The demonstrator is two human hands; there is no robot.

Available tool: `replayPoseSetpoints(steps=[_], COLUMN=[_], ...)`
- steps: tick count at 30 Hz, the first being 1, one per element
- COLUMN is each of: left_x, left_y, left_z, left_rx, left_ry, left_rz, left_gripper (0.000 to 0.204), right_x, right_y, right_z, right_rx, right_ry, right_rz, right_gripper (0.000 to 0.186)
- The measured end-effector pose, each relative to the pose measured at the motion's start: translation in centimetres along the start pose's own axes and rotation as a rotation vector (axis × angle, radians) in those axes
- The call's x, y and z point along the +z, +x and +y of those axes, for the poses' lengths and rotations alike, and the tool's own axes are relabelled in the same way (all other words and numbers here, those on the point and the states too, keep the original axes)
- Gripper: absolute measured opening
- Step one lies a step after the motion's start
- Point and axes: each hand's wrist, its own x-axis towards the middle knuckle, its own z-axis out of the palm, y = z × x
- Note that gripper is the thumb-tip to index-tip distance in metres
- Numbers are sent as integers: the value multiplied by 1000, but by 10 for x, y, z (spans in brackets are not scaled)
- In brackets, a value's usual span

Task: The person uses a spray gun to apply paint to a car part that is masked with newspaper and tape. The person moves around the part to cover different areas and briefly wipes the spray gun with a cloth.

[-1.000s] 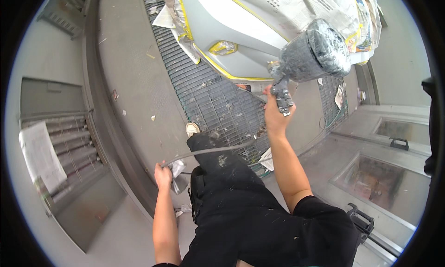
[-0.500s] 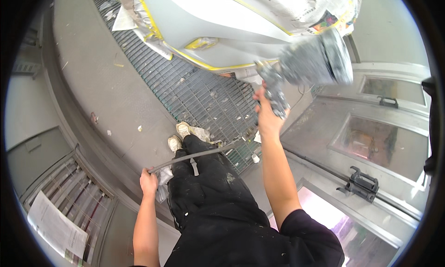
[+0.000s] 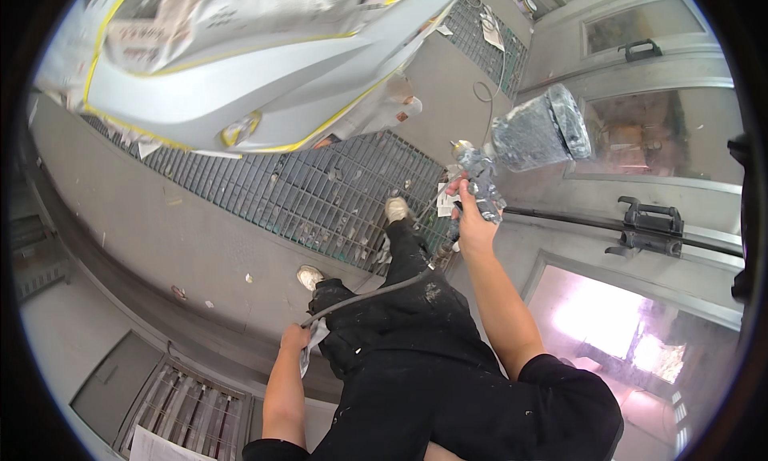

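My right hand [image 3: 474, 221] is closed round the paint-spattered spray gun [image 3: 486, 185], whose large grey cup [image 3: 540, 129] points up and right. My left hand [image 3: 293, 338] is low at my left thigh, closed on a grey hose [image 3: 360, 297] and beside some crumpled pale material [image 3: 315, 341] partly hidden by it. The hose crosses in front of my dark trousers toward the right hand. A pale grey vehicle body panel [image 3: 200, 97] fills the upper left, edged with yellow tape and covered on top with newspaper [image 3: 240, 17]. The gun is right of the panel, apart from it.
A floor grate [image 3: 320, 189] with debris lies below the panel, my shoes by it. Grey doors with windows [image 3: 632, 129] and black latches [image 3: 650, 229] line the right side. A slatted vent [image 3: 188, 405] is at lower left. Another hose [image 3: 484, 93] loops on the floor at the top.
My body has turned: the panel shifted leftward in view and more of the doors shows. My right hand still carries the gun, now slightly lower; my left hand still grips the hose.
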Motion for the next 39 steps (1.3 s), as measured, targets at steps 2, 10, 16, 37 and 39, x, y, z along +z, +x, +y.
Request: replayPoseSetpoints(steps=[2,10,16,37,39], left_x=[-8,53,15,-26,-23], left_y=[15,62,76,353,355], left_z=[33,148,228,347,345], left_rx=[10,-19,107,238,305], left_ry=[106,242,134,765,752], left_rz=[-1,144,280,36,108], left_gripper=[59,49,38,38,37], right_x=[-10,-96,-131,-75,-71], right_y=[38,162,258,365,361], right_z=[7,69,70,224,214], right_rx=[6,38,-59,-365,-456], right_ry=[39,204,257,324,277], right_rz=[-38,-333,-549,-788,-691], right_gripper=[21,26,30,31,32])
